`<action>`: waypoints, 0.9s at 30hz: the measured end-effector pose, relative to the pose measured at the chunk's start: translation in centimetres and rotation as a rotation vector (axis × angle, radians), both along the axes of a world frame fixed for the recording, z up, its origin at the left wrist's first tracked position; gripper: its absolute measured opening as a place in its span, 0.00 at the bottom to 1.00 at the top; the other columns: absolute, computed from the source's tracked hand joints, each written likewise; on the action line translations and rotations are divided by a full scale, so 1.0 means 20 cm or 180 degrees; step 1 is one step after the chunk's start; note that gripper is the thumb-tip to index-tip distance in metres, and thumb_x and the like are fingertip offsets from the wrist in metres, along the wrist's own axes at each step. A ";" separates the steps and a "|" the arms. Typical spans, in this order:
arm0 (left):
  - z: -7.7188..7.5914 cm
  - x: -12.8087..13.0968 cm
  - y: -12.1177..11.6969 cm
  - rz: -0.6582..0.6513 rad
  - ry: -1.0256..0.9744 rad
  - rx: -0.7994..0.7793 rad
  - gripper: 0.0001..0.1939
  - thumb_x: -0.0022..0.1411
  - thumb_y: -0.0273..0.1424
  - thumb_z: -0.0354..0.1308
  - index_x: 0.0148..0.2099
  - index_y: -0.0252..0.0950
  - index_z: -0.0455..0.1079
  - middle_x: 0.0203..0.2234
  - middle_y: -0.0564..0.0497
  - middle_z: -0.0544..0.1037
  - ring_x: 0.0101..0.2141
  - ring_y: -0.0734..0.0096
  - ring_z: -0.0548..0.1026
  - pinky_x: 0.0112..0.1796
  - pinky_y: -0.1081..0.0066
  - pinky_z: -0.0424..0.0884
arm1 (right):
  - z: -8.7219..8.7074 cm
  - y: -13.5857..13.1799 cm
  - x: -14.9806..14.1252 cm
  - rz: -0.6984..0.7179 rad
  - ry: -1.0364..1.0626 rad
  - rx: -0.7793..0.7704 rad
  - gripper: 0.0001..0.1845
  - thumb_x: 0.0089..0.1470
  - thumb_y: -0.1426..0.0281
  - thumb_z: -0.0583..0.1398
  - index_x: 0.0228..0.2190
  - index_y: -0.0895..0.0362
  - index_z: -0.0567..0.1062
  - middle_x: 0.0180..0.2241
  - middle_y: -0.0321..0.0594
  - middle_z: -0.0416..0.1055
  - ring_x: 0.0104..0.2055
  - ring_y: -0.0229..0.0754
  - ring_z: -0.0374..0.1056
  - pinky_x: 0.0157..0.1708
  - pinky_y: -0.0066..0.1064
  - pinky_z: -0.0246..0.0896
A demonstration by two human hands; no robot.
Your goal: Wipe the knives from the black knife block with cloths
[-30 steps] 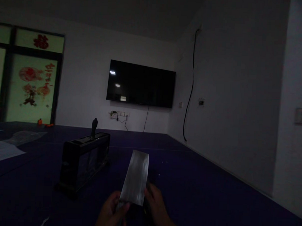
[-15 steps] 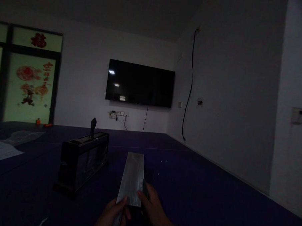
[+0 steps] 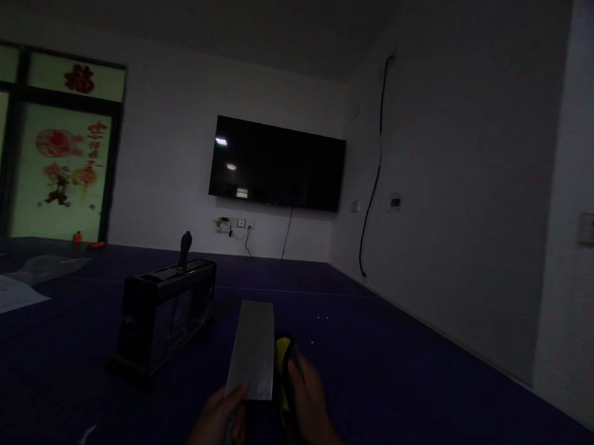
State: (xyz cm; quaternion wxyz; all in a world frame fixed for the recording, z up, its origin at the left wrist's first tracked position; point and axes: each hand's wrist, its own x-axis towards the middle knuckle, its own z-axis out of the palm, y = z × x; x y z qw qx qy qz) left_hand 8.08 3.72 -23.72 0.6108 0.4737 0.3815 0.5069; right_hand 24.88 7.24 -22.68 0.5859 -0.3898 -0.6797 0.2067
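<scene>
In the dim room, my left hand point(image 3: 217, 422) is closed round the handle of a cleaver point(image 3: 252, 350), whose broad silver blade points up and away from me. Beside the blade's right face, my right hand point(image 3: 309, 400) is wrapped on a yellow and dark thing point(image 3: 282, 353), maybe a sponge or sharpener; I cannot make out which. A dark knife block point(image 3: 162, 315) stands left of the blade on the dark blue floor, with one black handle point(image 3: 184, 247) sticking out of its top.
A black television point(image 3: 277, 164) hangs on the far white wall above sockets and cables. A glass door with red decorations point(image 3: 63, 166) is at the left. Pale sheets point(image 3: 3, 295) lie on the floor at far left. The white wall point(image 3: 474, 224) runs along the right.
The cleaver blade has swung from leaning right to nearly straight up and sits a little lower. The yellow thing in my right hand has come into sight beside it.
</scene>
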 end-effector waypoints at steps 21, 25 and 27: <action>0.00 0.00 0.02 0.0156 -0.0217 -0.0255 0.31 0.34 0.59 0.59 0.09 0.37 0.54 0.02 0.57 0.55 0.04 0.79 0.55 0.09 0.78 0.42 | 0.00 0.01 0.03 0.0556 -0.1878 0.2026 0.27 0.55 0.76 0.52 0.55 0.49 0.64 0.51 0.40 0.68 0.54 0.46 0.64 0.52 0.44 0.60; 0.01 -0.01 0.04 0.0111 -0.0243 -0.0483 0.31 0.31 0.58 0.59 0.08 0.38 0.53 0.02 0.55 0.57 0.04 0.80 0.54 0.09 0.79 0.41 | -0.01 0.03 0.03 0.0770 -0.2120 0.2087 0.24 0.56 0.74 0.53 0.53 0.46 0.66 0.49 0.38 0.70 0.50 0.44 0.68 0.51 0.40 0.62; 0.01 -0.01 0.04 0.0130 -0.0249 -0.0515 0.30 0.32 0.58 0.58 0.08 0.38 0.52 0.02 0.56 0.57 0.04 0.81 0.54 0.09 0.79 0.41 | -0.01 0.02 0.03 0.0807 -0.2165 0.2050 0.25 0.55 0.73 0.53 0.54 0.47 0.65 0.50 0.38 0.68 0.51 0.45 0.67 0.52 0.40 0.61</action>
